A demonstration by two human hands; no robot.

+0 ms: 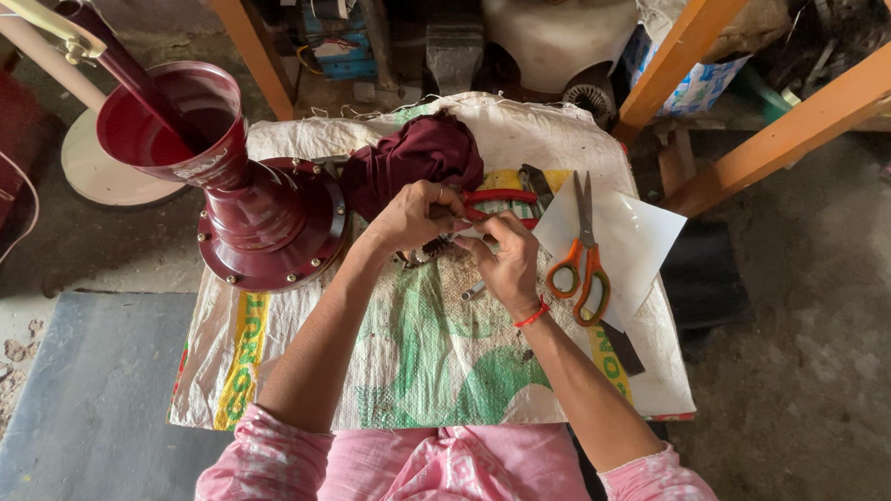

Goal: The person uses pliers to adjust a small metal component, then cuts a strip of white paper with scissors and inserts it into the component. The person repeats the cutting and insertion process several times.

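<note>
- The left hand [414,216] and the right hand [506,260] met over the middle of a white woven plastic sack printed in green and yellow [431,355], spread flat on the floor, apparently as a work mat.
- Between the two hands lay a small dark metal part [436,246]; the left fingers were curled and pinched it from the 9 o'clock side, perhaps to steady it.
- The right fingers were pressed together around something thin at the part's 3 o'clock side; what exactly they pinched could not be told.
- Red-handled pliers [501,196] lay just beyond the hands at 12 o'clock, within easy reach.
- Orange-handled steel scissors [583,259] rested closed on a white sheet of paper [634,239] at 3 o'clock of the hands, blades pointing away from the person.
- A crumpled maroon cloth [414,161] sat at 11 o'clock, touching the sack.
- A maroon painted metal hand-pump body with a bolted round flange [262,212] stood at 9 o'clock, its base on the sack's corner and its open top tilted away.
</note>
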